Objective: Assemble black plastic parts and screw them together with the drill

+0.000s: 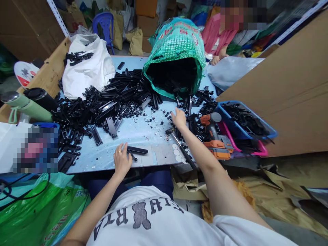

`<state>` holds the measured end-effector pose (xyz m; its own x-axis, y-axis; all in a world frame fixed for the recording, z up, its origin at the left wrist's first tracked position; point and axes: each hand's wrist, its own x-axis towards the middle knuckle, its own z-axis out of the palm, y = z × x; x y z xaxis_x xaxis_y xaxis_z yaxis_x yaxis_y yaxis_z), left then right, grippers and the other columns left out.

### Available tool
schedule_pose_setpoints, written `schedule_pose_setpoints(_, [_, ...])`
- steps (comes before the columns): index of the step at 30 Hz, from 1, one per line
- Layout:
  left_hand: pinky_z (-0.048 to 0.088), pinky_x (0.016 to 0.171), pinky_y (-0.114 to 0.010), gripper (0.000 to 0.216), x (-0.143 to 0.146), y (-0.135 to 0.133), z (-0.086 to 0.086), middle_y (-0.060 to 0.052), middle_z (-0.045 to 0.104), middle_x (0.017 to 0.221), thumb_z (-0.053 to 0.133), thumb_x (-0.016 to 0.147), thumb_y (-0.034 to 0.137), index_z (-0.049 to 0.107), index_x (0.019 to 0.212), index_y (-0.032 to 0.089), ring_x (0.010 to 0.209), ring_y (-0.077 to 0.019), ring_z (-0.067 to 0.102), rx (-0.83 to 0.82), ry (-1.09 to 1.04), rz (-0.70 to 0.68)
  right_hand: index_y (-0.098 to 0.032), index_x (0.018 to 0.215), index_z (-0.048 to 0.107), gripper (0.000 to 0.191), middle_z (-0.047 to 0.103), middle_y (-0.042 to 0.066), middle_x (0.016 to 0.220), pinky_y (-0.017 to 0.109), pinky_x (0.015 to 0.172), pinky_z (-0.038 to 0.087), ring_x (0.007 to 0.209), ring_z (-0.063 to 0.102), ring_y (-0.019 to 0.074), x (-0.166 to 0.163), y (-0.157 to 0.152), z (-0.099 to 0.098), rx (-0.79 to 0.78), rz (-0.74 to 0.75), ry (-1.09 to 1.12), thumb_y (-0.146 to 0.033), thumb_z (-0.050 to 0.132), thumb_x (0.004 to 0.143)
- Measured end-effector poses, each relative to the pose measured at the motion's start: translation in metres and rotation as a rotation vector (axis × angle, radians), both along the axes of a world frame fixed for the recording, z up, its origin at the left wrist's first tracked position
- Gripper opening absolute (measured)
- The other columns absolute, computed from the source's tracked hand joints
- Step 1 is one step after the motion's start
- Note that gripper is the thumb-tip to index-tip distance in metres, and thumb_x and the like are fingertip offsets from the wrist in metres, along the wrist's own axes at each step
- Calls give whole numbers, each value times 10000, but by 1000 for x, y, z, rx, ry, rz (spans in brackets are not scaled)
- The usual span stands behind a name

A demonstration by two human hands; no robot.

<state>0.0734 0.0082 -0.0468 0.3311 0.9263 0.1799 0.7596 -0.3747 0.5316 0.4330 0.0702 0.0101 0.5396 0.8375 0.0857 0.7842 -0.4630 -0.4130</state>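
Observation:
My left hand (122, 160) rests near the table's front edge, fingers apart, with a ring on one finger. Beside its fingertips lies a long flat black bar (138, 150), and a small black part with a rounded end (134, 158) shows by the thumb. Whether the hand presses on either is unclear. My right hand (179, 119) reaches forward to the loose black parts below the green sack (176, 41), its fingers apart and nothing visible in them. Under my right forearm lies a hammer (182, 147) with a black grip.
Black plastic parts (123, 89) and small pins (130, 110) heap across the table's middle and left. An orange cordless drill (217, 147) and a blue basket (271, 131) stand right. A white sack (87, 68) and green bottle (28, 106) are left. A co-worker (217, 32) sits opposite.

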Motion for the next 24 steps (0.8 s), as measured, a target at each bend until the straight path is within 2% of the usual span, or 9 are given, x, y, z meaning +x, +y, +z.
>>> schedule_pose_setpoints(2, [262,1044,-481,483,5,8,6,-107,460,1298,493,809,203,458,1290,221,1265,-283,343,58,152,-296,-6,1384,248,549,386,288,1248,379,946,298,1190,346,268,43,13,3,-32,-198,-19,-236,403,911])
schedule_pose_setpoints(4, [264,1031,-485,417,12,17,8,-81,542,1202,475,840,204,494,1254,243,1187,-253,431,31,277,-494,-18,1414,162,629,408,291,1228,382,920,326,1173,383,285,73,23,4,-83,-372,4,-190,442,878])
schedule_pose_setpoints(8, [396,864,-392,363,20,28,3,-86,611,998,384,899,185,505,1241,200,946,-197,552,18,417,-528,40,1387,202,694,526,273,1049,348,817,396,998,533,267,105,35,7,-106,-474,87,-106,520,788])
schedule_pose_setpoints(12, [413,780,-356,365,11,24,0,-93,606,974,356,909,185,504,1242,187,917,-206,550,67,451,-495,69,1229,428,452,488,307,1086,312,769,390,917,546,220,102,37,18,-12,-396,51,-127,424,822])
schedule_pose_setpoints(14, [413,800,-367,358,8,22,-1,-98,594,1012,369,905,203,506,1236,189,945,-215,540,59,435,-473,65,1207,442,427,454,320,1139,300,776,370,933,521,197,84,29,21,51,-244,2,-179,327,877])
schedule_pose_setpoints(16, [410,840,-374,367,9,21,0,-108,567,1086,402,898,250,488,1249,185,1009,-225,514,23,391,-459,8,1164,493,410,511,255,1107,272,769,360,907,514,166,52,12,15,56,32,-12,-251,299,912])
schedule_pose_setpoints(18, [403,876,-368,384,14,22,0,-112,545,1132,401,899,283,466,1263,179,1050,-221,489,-39,344,-484,-95,1033,581,330,601,131,967,228,718,366,807,528,130,9,-17,1,-23,403,34,-340,405,898])
schedule_pose_setpoints(21, [374,924,-361,387,25,24,4,-102,538,1146,362,905,271,447,1271,179,1057,-206,477,-120,315,-542,-188,874,618,334,623,15,806,194,621,355,698,543,106,-55,-70,-22,-181,888,118,-489,643,732])
schedule_pose_setpoints(24, [351,938,-389,431,31,22,8,-99,507,1195,397,882,331,418,1290,195,1110,-235,444,-141,326,-536,-165,896,597,409,615,52,835,226,601,327,711,563,138,-95,-104,-37,-301,1135,-61,-552,472,848])
